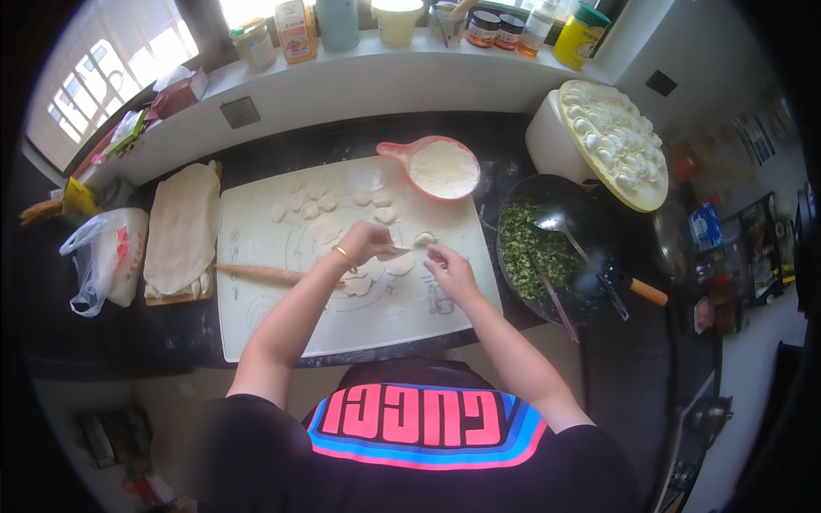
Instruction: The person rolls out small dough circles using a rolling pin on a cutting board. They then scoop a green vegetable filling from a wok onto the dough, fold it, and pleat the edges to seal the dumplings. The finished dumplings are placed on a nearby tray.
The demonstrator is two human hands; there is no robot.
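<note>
Over the right part of a pale dough mat (256, 329), my left hand (369, 243) pinches a thin, pale dough wrapper (399, 250). My right hand (450, 272) is just right of it, fingers curled inward; whether anything is between its fingertips is too small to see. Below the held wrapper, a round piece of dough (398, 265) lies on the mat. A small folded dumpling (424, 239) sits just beyond my right fingertips. More dough rounds (318, 198) are scattered toward the mat's far side. A wooden rolling pin (256, 273) lies left of my left forearm.
On the right stands a wok (590, 299) of chopped green filling (530, 248) with a spoon and chopsticks. Behind it, a yellow lid (654, 190) bears many dumplings. A red-rimmed bowl of flour (443, 169) overlaps the mat's far edge. Rolled dough (182, 231) lies left, beside a plastic bag (107, 256).
</note>
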